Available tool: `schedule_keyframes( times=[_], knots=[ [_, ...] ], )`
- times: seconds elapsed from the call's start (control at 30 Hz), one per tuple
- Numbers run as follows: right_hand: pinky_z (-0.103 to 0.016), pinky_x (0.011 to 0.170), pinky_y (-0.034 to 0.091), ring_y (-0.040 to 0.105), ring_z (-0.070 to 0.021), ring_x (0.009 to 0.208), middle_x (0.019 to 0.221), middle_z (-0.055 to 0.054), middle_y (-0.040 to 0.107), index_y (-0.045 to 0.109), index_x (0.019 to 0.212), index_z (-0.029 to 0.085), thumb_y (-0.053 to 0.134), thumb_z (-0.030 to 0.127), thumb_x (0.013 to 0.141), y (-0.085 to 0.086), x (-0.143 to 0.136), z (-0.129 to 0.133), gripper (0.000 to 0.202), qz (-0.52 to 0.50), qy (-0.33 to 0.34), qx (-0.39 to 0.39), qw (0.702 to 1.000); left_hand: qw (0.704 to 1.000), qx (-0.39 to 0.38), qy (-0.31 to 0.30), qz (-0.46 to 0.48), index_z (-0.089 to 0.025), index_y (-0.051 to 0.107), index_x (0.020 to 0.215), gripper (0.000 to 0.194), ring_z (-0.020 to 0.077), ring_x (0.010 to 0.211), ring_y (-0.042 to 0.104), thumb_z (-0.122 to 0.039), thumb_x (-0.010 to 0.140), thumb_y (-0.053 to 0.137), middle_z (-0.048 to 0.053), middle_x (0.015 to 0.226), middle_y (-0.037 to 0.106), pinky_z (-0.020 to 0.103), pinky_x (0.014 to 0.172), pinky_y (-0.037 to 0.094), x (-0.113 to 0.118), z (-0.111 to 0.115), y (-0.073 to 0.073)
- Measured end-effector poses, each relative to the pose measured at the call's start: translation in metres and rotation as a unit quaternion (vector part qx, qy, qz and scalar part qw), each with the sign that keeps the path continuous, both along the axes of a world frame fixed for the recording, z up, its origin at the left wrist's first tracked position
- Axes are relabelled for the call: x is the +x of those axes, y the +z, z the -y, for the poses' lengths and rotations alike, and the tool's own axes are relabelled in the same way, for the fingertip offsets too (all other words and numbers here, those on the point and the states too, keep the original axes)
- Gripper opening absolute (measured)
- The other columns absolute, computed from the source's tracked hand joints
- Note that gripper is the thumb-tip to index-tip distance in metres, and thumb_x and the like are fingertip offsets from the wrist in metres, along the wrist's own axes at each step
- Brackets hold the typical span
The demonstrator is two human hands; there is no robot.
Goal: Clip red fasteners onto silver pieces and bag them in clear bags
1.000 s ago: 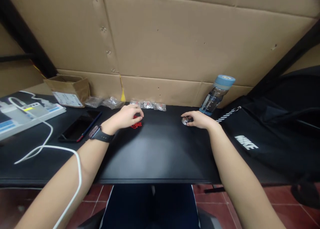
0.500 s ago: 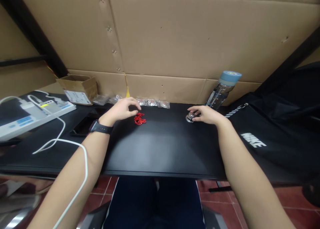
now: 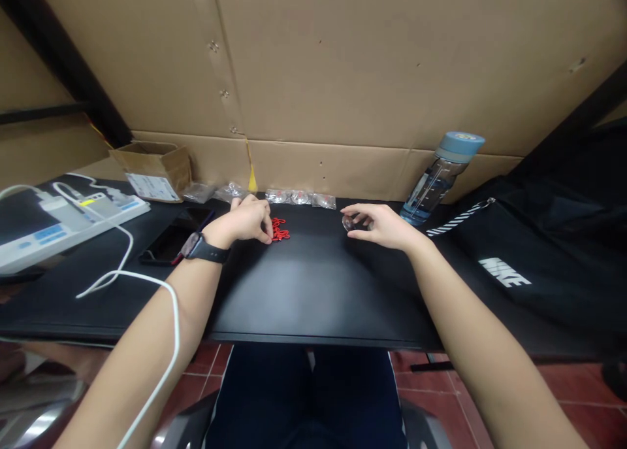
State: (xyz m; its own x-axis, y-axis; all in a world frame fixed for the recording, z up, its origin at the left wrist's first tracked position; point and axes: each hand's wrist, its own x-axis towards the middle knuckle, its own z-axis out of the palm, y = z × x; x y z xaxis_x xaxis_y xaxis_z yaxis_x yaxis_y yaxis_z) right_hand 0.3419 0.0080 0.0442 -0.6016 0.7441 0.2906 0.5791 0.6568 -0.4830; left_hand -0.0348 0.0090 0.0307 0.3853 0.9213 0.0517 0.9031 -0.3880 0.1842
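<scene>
My left hand [image 3: 251,220], with a black watch on its wrist, is over the left-middle of the black table. Its thumb and fingers are pinched together at the left edge of a small tangle of red cords [image 3: 281,231]. The fingers cover part of the tangle. Farther right, my right hand [image 3: 385,225] grips a small, shiny round piece [image 3: 348,223], glassy or metallic, between thumb and fingers. Its lower side is hidden by the fingers, and I cannot tell whether it touches the table.
Small clear packets [image 3: 300,198] line the back edge by a cardboard wall. A blue-lidded water bottle [image 3: 441,174] and black bag [image 3: 519,259] stand right. At left are a power strip [image 3: 112,220], phone [image 3: 174,236], cardboard box [image 3: 154,171] and white cable [image 3: 174,318] across my forearm.
My left hand has come down to the red cords and its fingers have closed there. My right hand has moved left, carrying the shiny round piece with it.
</scene>
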Motion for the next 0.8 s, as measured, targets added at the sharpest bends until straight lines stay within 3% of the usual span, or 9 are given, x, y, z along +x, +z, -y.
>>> schedule_keyframes(
  times=[0.17, 0.27, 0.37, 0.47, 0.6, 0.8],
  knots=[
    [-0.040, 0.084, 0.060, 0.074, -0.0246, 0.099, 0.122, -0.007, 0.076, 0.072, 0.129, 0.026, 0.080, 0.035, 0.082, -0.006, -0.015, 0.006, 0.048, -0.046, 0.015, -0.011, 0.999, 0.998, 0.027, -0.050, -0.010, -0.027, 0.078, 0.063, 0.009, 0.0323, 0.109, 0.054, -0.029, 0.072, 0.079, 0.005, 0.097, 0.073, 0.046, 0.099, 0.030, 0.011, 0.012, 0.007],
    [-0.042, 0.089, 0.061, 0.072, -0.0260, 0.108, 0.129, -0.009, 0.072, 0.070, 0.130, 0.027, 0.080, 0.035, 0.083, -0.013, -0.027, 0.009, 0.048, -0.148, 0.021, -0.061, 0.987, 0.989, 0.043, -0.125, 0.062, -0.025, 0.077, 0.078, 0.011, 0.0254, 0.100, 0.063, -0.030, 0.085, 0.070, 0.003, 0.097, 0.076, 0.039, 0.095, 0.036, 0.018, 0.017, 0.015],
    [-0.044, 0.094, 0.061, 0.070, -0.0269, 0.114, 0.135, -0.011, 0.068, 0.066, 0.133, 0.027, 0.084, 0.037, 0.079, -0.021, -0.040, 0.012, 0.057, -0.256, 0.029, -0.145, 0.955, 0.971, 0.061, -0.162, 0.165, -0.023, 0.073, 0.089, 0.014, 0.0190, 0.084, 0.070, -0.033, 0.093, 0.065, 0.003, 0.097, 0.078, 0.032, 0.087, 0.044, 0.032, 0.022, 0.017],
    [-0.047, 0.100, 0.059, 0.070, -0.0261, 0.114, 0.135, -0.011, 0.067, 0.065, 0.132, 0.027, 0.089, 0.036, 0.074, -0.026, -0.050, 0.015, 0.064, -0.311, 0.029, -0.195, 0.930, 0.954, 0.093, -0.163, 0.235, -0.021, 0.072, 0.091, 0.015, 0.0188, 0.085, 0.072, -0.035, 0.094, 0.066, 0.003, 0.099, 0.079, 0.030, 0.084, 0.047, 0.050, 0.026, 0.011],
    [-0.048, 0.104, 0.058, 0.070, -0.0245, 0.112, 0.133, -0.010, 0.068, 0.066, 0.128, 0.027, 0.092, 0.035, 0.070, -0.028, -0.057, 0.019, 0.064, -0.341, 0.024, -0.224, 0.913, 0.941, 0.102, -0.130, 0.296, -0.024, 0.077, 0.091, 0.014, 0.0218, 0.096, 0.073, -0.035, 0.093, 0.070, 0.002, 0.098, 0.080, 0.033, 0.092, 0.047, 0.072, 0.029, -0.001],
    [-0.048, 0.107, 0.057, 0.070, -0.0241, 0.112, 0.134, -0.008, 0.067, 0.063, 0.130, 0.029, 0.092, 0.035, 0.069, -0.033, -0.060, 0.019, 0.067, -0.347, 0.026, -0.228, 0.909, 0.951, 0.111, -0.054, 0.284, -0.027, 0.079, 0.101, 0.017, 0.0273, 0.108, 0.069, -0.041, 0.093, 0.072, 0.003, 0.103, 0.081, 0.046, 0.107, 0.033, 0.089, 0.034, -0.009]
  ],
)
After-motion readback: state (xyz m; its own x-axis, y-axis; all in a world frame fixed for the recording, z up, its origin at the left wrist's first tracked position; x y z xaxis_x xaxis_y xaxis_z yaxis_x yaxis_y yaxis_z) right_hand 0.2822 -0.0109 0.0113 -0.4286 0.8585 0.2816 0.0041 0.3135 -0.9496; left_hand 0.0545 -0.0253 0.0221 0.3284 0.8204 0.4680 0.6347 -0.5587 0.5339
